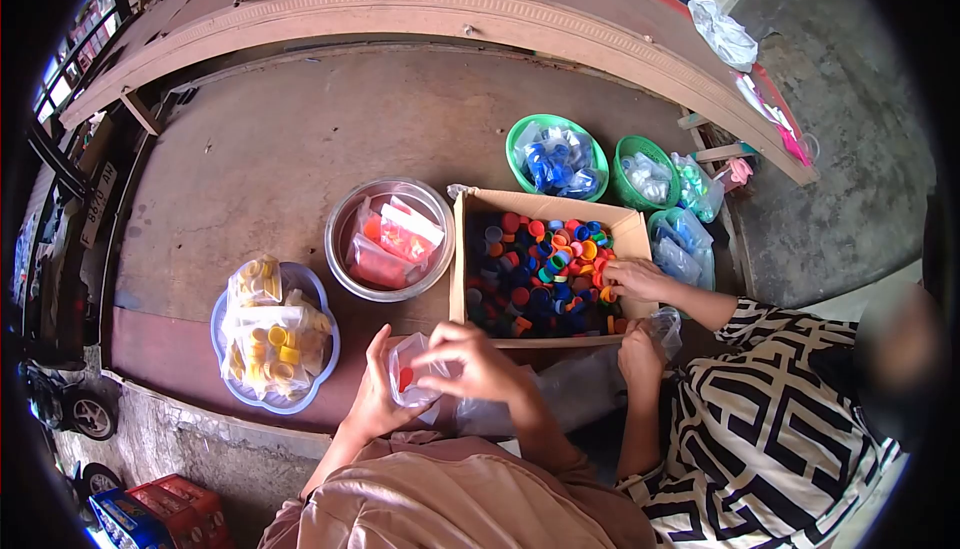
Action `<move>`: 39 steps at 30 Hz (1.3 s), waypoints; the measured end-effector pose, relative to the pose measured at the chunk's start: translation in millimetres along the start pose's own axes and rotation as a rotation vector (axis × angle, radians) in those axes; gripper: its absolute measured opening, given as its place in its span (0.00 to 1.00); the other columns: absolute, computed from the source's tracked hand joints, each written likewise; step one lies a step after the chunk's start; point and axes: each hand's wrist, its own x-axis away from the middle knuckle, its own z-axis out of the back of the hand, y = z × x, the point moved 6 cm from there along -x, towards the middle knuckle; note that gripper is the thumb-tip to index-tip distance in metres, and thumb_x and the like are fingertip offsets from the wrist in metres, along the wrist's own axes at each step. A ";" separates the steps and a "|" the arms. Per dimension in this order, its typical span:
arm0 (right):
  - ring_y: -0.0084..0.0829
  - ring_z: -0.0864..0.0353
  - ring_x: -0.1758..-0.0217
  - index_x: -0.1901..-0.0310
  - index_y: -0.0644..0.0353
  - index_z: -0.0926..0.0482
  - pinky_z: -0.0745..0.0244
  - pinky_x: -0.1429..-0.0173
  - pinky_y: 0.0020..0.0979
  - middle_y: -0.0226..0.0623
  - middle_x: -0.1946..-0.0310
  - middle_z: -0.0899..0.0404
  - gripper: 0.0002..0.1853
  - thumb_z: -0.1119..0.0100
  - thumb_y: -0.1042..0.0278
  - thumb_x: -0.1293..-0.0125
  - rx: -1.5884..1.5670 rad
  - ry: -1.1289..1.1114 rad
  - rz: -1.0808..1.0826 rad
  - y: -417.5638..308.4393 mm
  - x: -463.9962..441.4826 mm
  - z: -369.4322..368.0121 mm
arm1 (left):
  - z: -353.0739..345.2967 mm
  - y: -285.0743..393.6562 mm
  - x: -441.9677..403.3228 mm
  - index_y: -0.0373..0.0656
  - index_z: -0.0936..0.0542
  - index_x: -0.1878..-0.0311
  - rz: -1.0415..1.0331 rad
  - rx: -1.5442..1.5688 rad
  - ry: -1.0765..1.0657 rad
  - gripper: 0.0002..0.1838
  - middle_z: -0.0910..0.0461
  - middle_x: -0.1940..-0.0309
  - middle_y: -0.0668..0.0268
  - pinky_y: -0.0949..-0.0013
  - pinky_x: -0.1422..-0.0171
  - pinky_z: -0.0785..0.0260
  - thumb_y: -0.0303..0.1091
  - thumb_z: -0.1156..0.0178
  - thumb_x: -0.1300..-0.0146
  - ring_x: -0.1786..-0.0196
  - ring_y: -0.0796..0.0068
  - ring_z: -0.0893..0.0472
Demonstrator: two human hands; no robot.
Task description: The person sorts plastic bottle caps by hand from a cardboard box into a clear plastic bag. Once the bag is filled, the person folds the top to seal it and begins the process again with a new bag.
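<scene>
My left hand point(374, 401) is closed around a small clear plastic bag point(408, 354), holding it upright with its mouth open. A red bottle cap point(405, 379) shows inside the bag. At the bag's mouth is my right hand point(472, 361), its fingers apart and slightly blurred, with nothing visible between them. Just beyond my hands stands a cardboard box point(459, 279) of loose bottle caps point(545, 274) in many colours. A metal bowl point(334, 267) with bags of red and pink caps point(408, 234) sits ahead of my left hand.
To the right, a co-worker's hand point(632, 279) reaches into the box; their other hand point(640, 354) grips a clear bag point(664, 329). A lavender basin point(318, 379) with bagged yellow caps point(275, 339) stands left. Green baskets point(604, 174) of bagged caps stand behind the box.
</scene>
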 end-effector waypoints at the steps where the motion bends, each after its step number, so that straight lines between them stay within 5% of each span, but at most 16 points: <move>1: 0.26 0.27 0.69 0.65 0.57 0.18 0.31 0.62 0.27 0.30 0.73 0.27 0.10 0.31 0.70 0.52 -0.085 0.068 -0.059 8.4 0.2 15.9 | 1.4 0.9 1.3 0.37 0.62 0.34 -0.001 -0.003 0.013 0.60 0.34 0.47 0.49 0.58 0.42 0.35 0.29 0.26 0.63 0.46 0.53 0.28; 3: 0.21 0.23 0.65 0.64 0.58 0.21 0.29 0.63 0.24 0.32 0.69 0.22 0.09 0.35 0.73 0.49 0.088 0.333 -0.112 41.1 5.2 69.5 | 3.7 2.3 4.4 0.36 0.61 0.34 -0.001 -0.010 0.039 0.60 0.33 0.47 0.49 0.58 0.43 0.35 0.29 0.26 0.63 0.46 0.53 0.28; 5: 0.21 0.21 0.65 0.61 0.59 0.22 0.27 0.63 0.24 0.32 0.69 0.20 0.09 0.39 0.75 0.45 0.154 0.545 -0.451 113.9 19.7 121.4 | 3.9 -0.6 6.9 0.42 0.66 0.33 0.027 -0.012 0.009 0.63 0.37 0.46 0.51 0.60 0.44 0.33 0.28 0.26 0.63 0.46 0.59 0.29; 7: 0.24 0.18 0.70 0.56 0.64 0.23 0.23 0.66 0.26 0.37 0.67 0.19 0.11 0.43 0.74 0.42 0.342 0.305 -0.712 211.5 46.6 153.3 | 4.1 -0.3 7.3 0.42 0.66 0.33 0.055 -0.009 0.004 0.63 0.37 0.46 0.52 0.60 0.43 0.34 0.28 0.26 0.63 0.46 0.58 0.29; 9: 0.25 0.19 0.74 0.56 0.64 0.23 0.22 0.71 0.27 0.40 0.66 0.19 0.11 0.46 0.73 0.40 0.155 0.291 -1.089 245.2 67.1 157.9 | 3.8 -1.0 8.5 0.42 0.66 0.33 0.055 -0.007 0.007 0.63 0.37 0.47 0.51 0.59 0.43 0.34 0.28 0.26 0.63 0.45 0.58 0.29; 14: 0.47 0.23 0.63 0.68 0.62 0.23 0.28 0.57 0.40 0.42 0.68 0.23 0.05 0.46 0.78 0.48 0.697 0.712 -0.513 248.1 81.5 183.0 | 6.4 -5.7 11.0 0.42 0.65 0.33 0.050 -0.028 0.066 0.62 0.37 0.46 0.51 0.58 0.42 0.35 0.27 0.27 0.62 0.45 0.58 0.30; 17: 0.43 0.23 0.62 0.71 0.58 0.22 0.28 0.57 0.39 0.37 0.69 0.23 0.04 0.45 0.78 0.49 0.718 0.812 -0.493 236.8 81.0 184.6 | 5.2 -10.3 11.8 0.42 0.65 0.33 0.085 -0.032 0.056 0.62 0.37 0.46 0.51 0.58 0.42 0.35 0.27 0.27 0.63 0.44 0.58 0.30; 20: 0.32 0.20 0.68 0.70 0.58 0.19 0.26 0.59 0.32 0.36 0.68 0.19 0.06 0.41 0.74 0.52 0.758 0.664 -0.628 246.3 85.8 188.2 | 1.6 -9.6 9.6 0.42 0.65 0.33 0.067 -0.031 0.049 0.62 0.37 0.46 0.51 0.58 0.42 0.35 0.27 0.27 0.63 0.45 0.58 0.30; 23: 0.30 0.18 0.68 0.68 0.59 0.18 0.25 0.59 0.30 0.37 0.70 0.18 0.10 0.36 0.70 0.56 0.569 0.404 -1.027 213.6 83.9 173.3 | -0.9 -6.8 8.0 0.43 0.64 0.33 0.042 -0.027 0.034 0.62 0.37 0.46 0.52 0.59 0.42 0.34 0.27 0.27 0.63 0.45 0.58 0.30; 28: 0.37 0.18 0.63 0.63 0.54 0.17 0.24 0.54 0.33 0.39 0.70 0.18 0.18 0.33 0.64 0.61 0.622 0.120 -1.006 233.3 99.8 151.5 | 1.9 -10.5 12.3 0.42 0.63 0.33 0.098 -0.011 0.042 0.61 0.37 0.46 0.52 0.59 0.42 0.34 0.27 0.27 0.63 0.45 0.58 0.30; 31: 0.31 0.18 0.67 0.60 0.62 0.19 0.25 0.59 0.28 0.42 0.69 0.18 0.19 0.31 0.66 0.56 0.670 0.052 -0.915 233.2 94.6 147.5 | 3.0 -8.4 13.6 0.42 0.63 0.33 0.109 -0.022 0.044 0.61 0.37 0.46 0.52 0.59 0.42 0.34 0.27 0.27 0.63 0.45 0.59 0.30; 34: 0.26 0.18 0.67 0.60 0.63 0.20 0.25 0.62 0.25 0.40 0.70 0.18 0.16 0.32 0.67 0.51 0.527 0.266 -0.960 234.0 100.8 155.1 | 2.5 -6.8 15.4 0.42 0.63 0.33 0.078 -0.021 0.044 0.60 0.37 0.46 0.52 0.60 0.42 0.34 0.27 0.27 0.62 0.45 0.59 0.30; 39: 0.20 0.21 0.66 0.57 0.67 0.23 0.26 0.62 0.20 0.35 0.69 0.20 0.14 0.37 0.71 0.43 0.123 0.808 -0.614 184.2 115.2 152.1 | 2.1 -6.3 20.2 0.42 0.63 0.33 0.055 -0.007 0.047 0.61 0.37 0.46 0.52 0.59 0.43 0.34 0.27 0.27 0.62 0.45 0.59 0.29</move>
